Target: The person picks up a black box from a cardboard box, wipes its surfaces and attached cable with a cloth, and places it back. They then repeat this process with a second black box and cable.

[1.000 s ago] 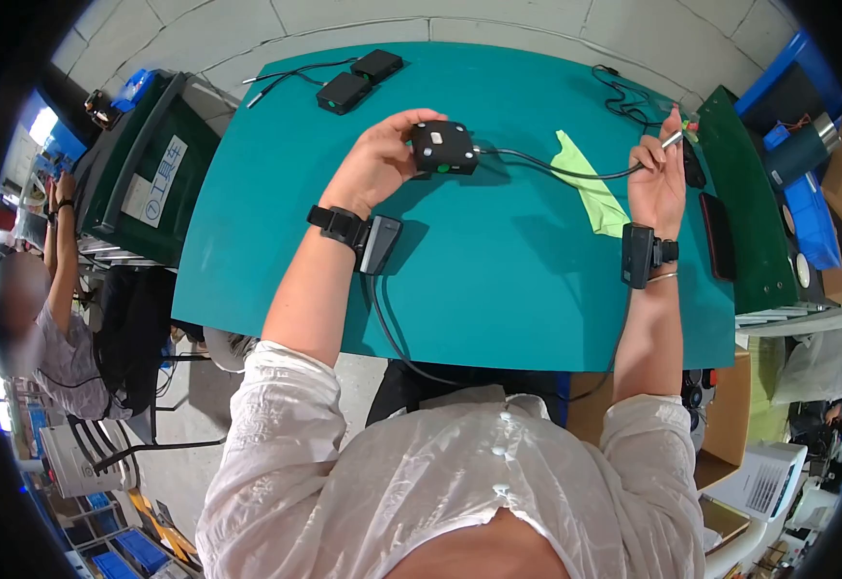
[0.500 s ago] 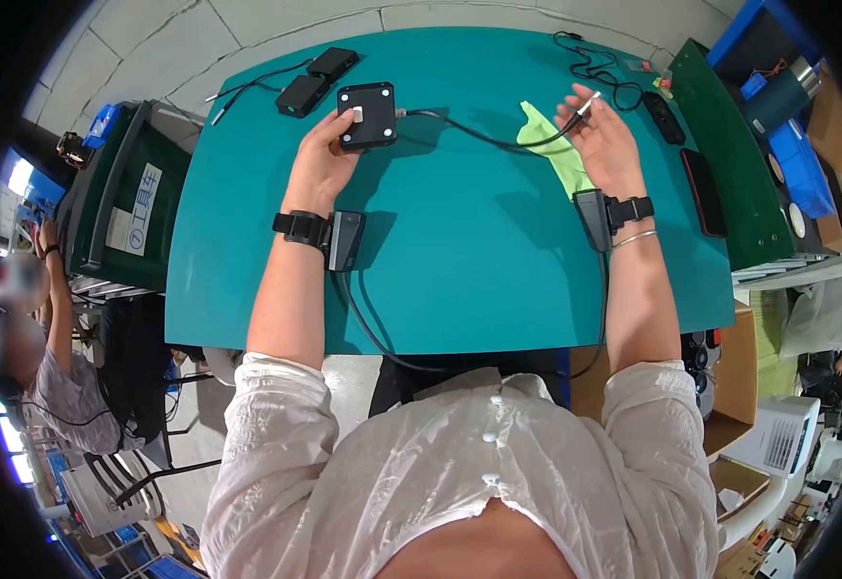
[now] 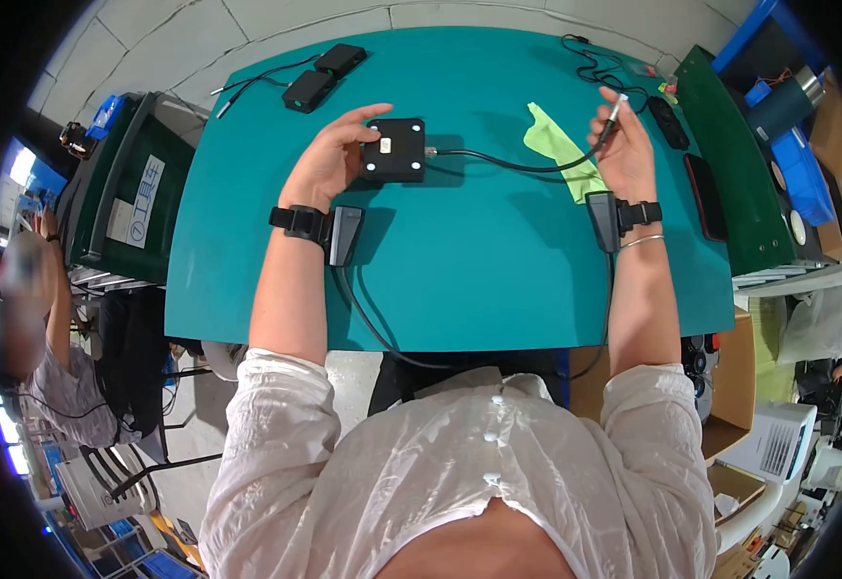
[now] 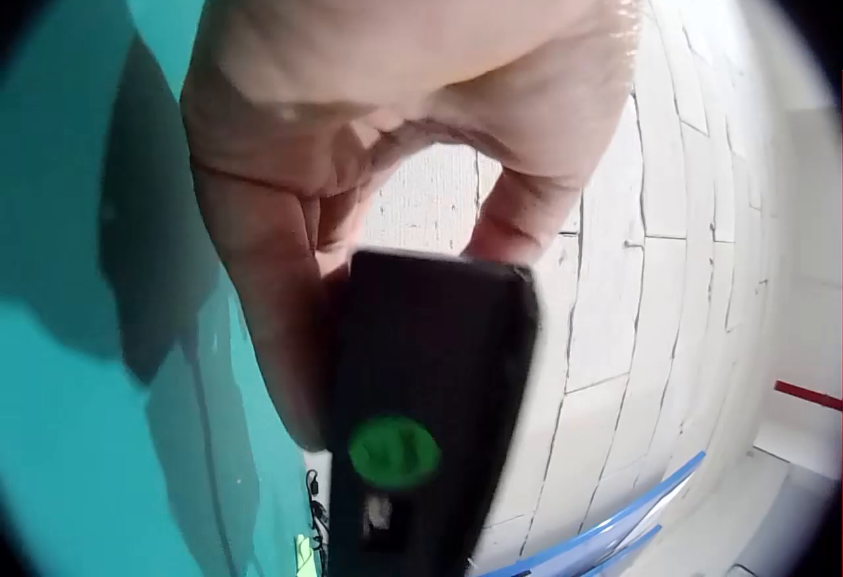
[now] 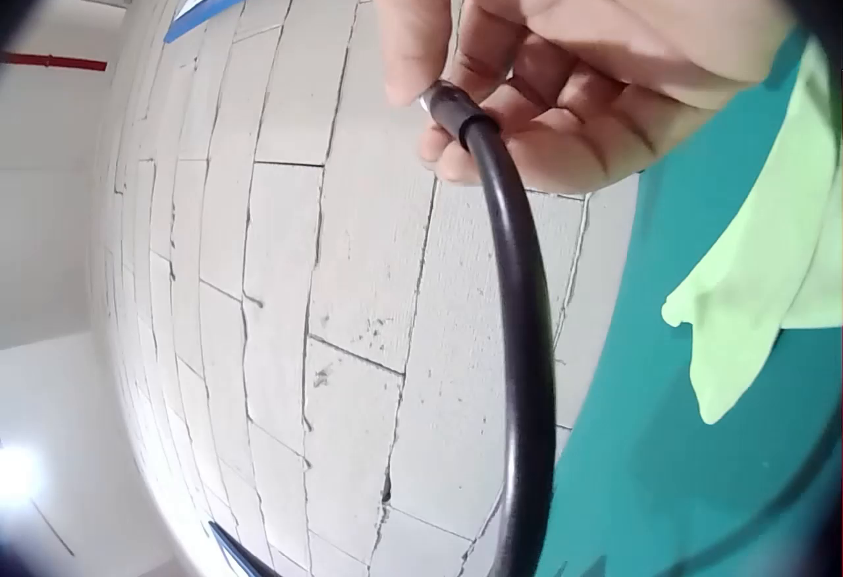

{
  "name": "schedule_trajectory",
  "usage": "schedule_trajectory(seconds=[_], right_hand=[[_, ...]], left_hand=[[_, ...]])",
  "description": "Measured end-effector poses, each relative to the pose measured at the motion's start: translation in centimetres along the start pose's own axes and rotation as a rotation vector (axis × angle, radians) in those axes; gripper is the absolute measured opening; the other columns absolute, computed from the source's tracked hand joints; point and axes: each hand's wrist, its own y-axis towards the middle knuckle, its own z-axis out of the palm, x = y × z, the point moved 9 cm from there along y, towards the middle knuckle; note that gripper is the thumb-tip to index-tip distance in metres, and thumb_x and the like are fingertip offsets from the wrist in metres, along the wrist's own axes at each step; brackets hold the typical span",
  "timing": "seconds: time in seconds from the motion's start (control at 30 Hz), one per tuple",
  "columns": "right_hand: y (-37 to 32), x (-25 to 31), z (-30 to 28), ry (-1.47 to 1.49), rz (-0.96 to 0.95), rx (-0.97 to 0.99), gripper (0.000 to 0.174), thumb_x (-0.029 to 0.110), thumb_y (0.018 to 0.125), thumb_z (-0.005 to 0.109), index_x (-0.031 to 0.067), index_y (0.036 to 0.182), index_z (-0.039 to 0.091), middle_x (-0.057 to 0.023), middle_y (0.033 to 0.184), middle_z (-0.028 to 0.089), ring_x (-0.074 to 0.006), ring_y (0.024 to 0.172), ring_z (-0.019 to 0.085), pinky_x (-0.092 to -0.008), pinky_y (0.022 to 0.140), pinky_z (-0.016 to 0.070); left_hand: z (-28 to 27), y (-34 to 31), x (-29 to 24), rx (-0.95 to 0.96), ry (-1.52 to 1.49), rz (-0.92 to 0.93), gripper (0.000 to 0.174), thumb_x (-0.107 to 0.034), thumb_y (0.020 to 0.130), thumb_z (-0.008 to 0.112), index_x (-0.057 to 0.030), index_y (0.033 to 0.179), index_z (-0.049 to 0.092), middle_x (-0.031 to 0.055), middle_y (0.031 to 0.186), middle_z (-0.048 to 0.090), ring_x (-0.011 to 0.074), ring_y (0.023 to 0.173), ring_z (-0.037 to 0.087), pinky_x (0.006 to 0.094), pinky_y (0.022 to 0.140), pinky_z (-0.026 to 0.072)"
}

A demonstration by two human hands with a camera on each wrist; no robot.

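Note:
In the head view my left hand pinches a flat black box between thumb and fingers, above the table. White dots mark its corners, and a small white label sits on the face. The left wrist view has the box edge-on, with a green round sticker on its side. From the box a black cable runs in a shallow sag to the right. My right hand holds the cable's metal-tipped end, pinched between thumb and fingers in the right wrist view; the fingers partly hide the metal tip.
Two more black boxes with cables lie at the back left of the green table. A yellow-green cloth lies beneath the held cable. At right are a black cable coil, a phone-like slab and a green cabinet. Another person is at far left.
The box has turned so its dotted, labelled face shows, and its green sticker has left the head view. Since half a second ago, both hands have shifted slightly right.

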Motion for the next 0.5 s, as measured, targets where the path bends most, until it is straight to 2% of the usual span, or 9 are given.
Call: schedule_trajectory(seconds=[0.1,0.17,0.2,0.27,0.33,0.37,0.4,0.43,0.5], right_hand=[[0.1,1.1,0.3,0.106,-0.084,0.129,0.037,0.025,0.096,0.051,0.0024,0.125,0.052,-0.0026,0.092,0.054,-0.0150,0.082,0.051,-0.0290,0.071,0.0455],[-0.4,2.1,1.7,0.167,-0.150,0.314,0.037,0.026,0.096,0.052,0.0029,0.125,0.053,-0.0035,0.092,0.052,-0.0168,0.083,0.049,-0.0318,0.074,0.0451],[-0.4,2.1,1.8,0.175,-0.151,0.331,0.038,0.027,0.095,0.054,0.0039,0.126,0.053,-0.0046,0.088,0.051,-0.0180,0.082,0.048,-0.0334,0.074,0.0443],[-0.4,1.9,2.1,0.174,-0.148,0.366,0.037,0.026,0.095,0.054,0.0027,0.123,0.054,-0.0046,0.088,0.052,-0.0172,0.081,0.049,-0.0316,0.071,0.0444],[-0.5,1.7,2.6,0.183,-0.142,0.407,0.035,0.025,0.094,0.055,0.0015,0.121,0.055,-0.0046,0.088,0.053,-0.0165,0.079,0.049,-0.0297,0.068,0.0444],[-0.2,1.1,1.7,0.138,-0.088,0.308,0.033,0.024,0.094,0.056,0.0005,0.118,0.055,-0.0046,0.089,0.055,-0.0148,0.077,0.050,-0.0270,0.064,0.0436],[0.0,0.5,0.8,0.094,-0.033,0.212,0.032,0.023,0.093,0.057,-0.0006,0.114,0.056,-0.0046,0.089,0.057,-0.0132,0.075,0.051,-0.0243,0.060,0.0428],[0.0,0.4,1.0,0.102,-0.026,0.226,0.032,0.023,0.093,0.057,-0.0006,0.114,0.056,-0.0046,0.089,0.057,-0.0132,0.075,0.051,-0.0243,0.060,0.0428],[0.2,-0.1,-0.4,0.051,0.020,0.063,0.029,0.022,0.093,0.058,-0.0015,0.111,0.056,-0.0043,0.091,0.059,-0.0095,0.070,0.052,-0.0200,0.055,0.0405]], left_hand=[[1.2,-0.4,0.2,0.128,-0.002,-0.043,0.046,-0.010,0.079,0.052,-0.0027,0.124,0.055,0.0102,0.099,0.064,0.0179,0.085,0.065,0.0289,0.079,0.0511],[1.2,-0.5,-0.3,0.101,-0.009,-0.019,0.032,-0.009,0.082,0.048,0.0032,0.110,0.059,0.0174,0.104,0.064,0.0264,0.092,0.066,0.0353,0.077,0.0572],[1.0,-0.5,-0.2,0.099,-0.011,-0.017,0.032,-0.009,0.082,0.048,0.0032,0.110,0.059,0.0174,0.104,0.064,0.0264,0.092,0.066,0.0353,0.077,0.0572],[-1.4,-0.2,1.1,-0.099,-0.165,-0.125,0.019,-0.013,0.081,0.056,-0.0005,0.095,0.061,0.0108,0.091,0.063,0.0186,0.075,0.063,0.0282,0.059,0.0515],[-1.7,0.3,1.4,-0.042,-0.264,-0.117,0.013,-0.012,0.081,0.058,-0.0015,0.088,0.058,0.0110,0.088,0.062,0.0195,0.072,0.063,0.0281,0.053,0.0513],[-1.8,0.3,1.3,0.019,-0.362,-0.109,0.010,-0.011,0.080,0.060,-0.0024,0.081,0.055,0.0112,0.085,0.061,0.0205,0.070,0.062,0.0279,0.048,0.0512],[-1.7,-0.2,0.9,-0.090,-0.389,-0.074,0.012,-0.008,0.079,0.062,-0.0010,0.080,0.054,0.0122,0.083,0.059,0.0216,0.069,0.062,0.0293,0.047,0.0562],[-1.7,-0.2,0.8,-0.106,-0.388,-0.064,0.012,-0.008,0.079,0.062,-0.0010,0.080,0.054,0.0122,0.083,0.059,0.0216,0.069,0.062,0.0293,0.047,0.0562],[-1.4,-0.1,0.8,-0.078,-0.446,-0.066,0.013,-0.010,0.081,0.061,0.0012,0.083,0.057,0.0143,0.084,0.063,0.0232,0.069,0.066,0.0299,0.052,0.0597]])
